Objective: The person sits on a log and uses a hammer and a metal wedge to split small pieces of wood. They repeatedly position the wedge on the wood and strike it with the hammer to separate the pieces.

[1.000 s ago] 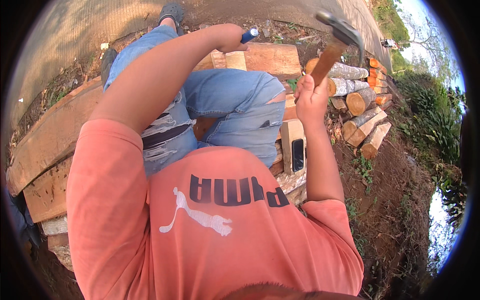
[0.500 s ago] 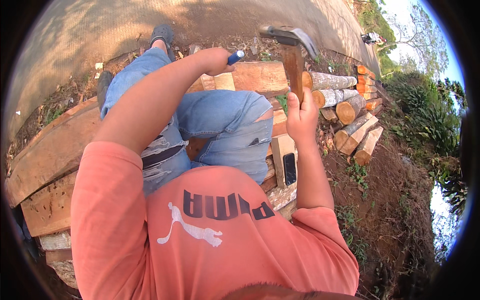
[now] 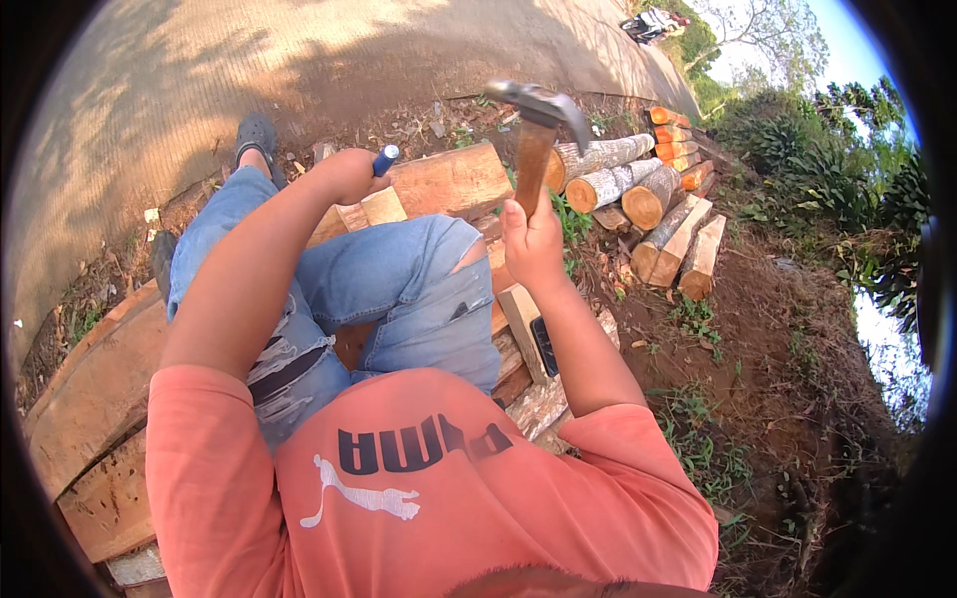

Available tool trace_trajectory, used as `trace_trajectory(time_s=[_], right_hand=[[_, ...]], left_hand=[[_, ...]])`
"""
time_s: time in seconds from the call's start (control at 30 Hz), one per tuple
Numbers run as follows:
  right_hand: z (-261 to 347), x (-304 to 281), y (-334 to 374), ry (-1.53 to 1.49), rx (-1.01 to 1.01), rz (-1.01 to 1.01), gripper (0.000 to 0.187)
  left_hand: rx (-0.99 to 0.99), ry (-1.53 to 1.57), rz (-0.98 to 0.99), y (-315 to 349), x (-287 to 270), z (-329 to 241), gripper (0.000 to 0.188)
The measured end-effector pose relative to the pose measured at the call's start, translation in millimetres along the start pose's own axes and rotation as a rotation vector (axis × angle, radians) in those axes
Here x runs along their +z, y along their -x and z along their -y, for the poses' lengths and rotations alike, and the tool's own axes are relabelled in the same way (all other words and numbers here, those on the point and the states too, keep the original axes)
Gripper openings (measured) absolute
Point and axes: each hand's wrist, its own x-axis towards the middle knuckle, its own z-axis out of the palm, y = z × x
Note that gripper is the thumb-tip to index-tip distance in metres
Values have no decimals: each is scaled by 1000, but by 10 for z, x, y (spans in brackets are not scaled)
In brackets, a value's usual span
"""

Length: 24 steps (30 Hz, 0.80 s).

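Note:
My left hand (image 3: 351, 177) is closed around a blue handle (image 3: 386, 159) with a pale round end pointing up. The rest of that tool is hidden behind the fist. Beneath this hand lie a pale wood piece (image 3: 384, 207) and a longer reddish-brown timber (image 3: 454, 182). My right hand (image 3: 531, 237) grips the wooden handle of a claw hammer (image 3: 535, 164), thumb along the shaft. The hammer's head is up in the air, slightly blurred, to the right of the blue handle and apart from it.
Under my legs are large sawn planks (image 3: 110, 384). A black phone (image 3: 544, 346) leans by a wood block (image 3: 520, 319) below my right forearm. Cut logs (image 3: 610, 185) are stacked to the right on brown soil (image 3: 698, 369). A paved road (image 3: 329, 60) runs beyond, with a parked motorbike (image 3: 650, 25).
The whole view has swung, shifting my legs, hands and the logs leftward. The gap between hammer head and blue handle has widened. Both hands keep their grips.

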Motion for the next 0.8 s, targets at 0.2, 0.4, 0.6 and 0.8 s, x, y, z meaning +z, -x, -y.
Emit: trace_trajectory(time_s=[0.2,0.4,0.6,0.8], right_hand=[[374,-70,-68,-155,153,95,29],[231,-162,-146,521,-115,262,25],[115,-150,-81,15,93,47,32],[227,-81,-85,88,119,169,34]], left_hand=[[-43,-69,-33,-1,22,109,49],[-7,-81,-57,18,2,17,48],[30,-62,-39,-107,90,108,50],[12,-61,-22,-6,63,126,51]])
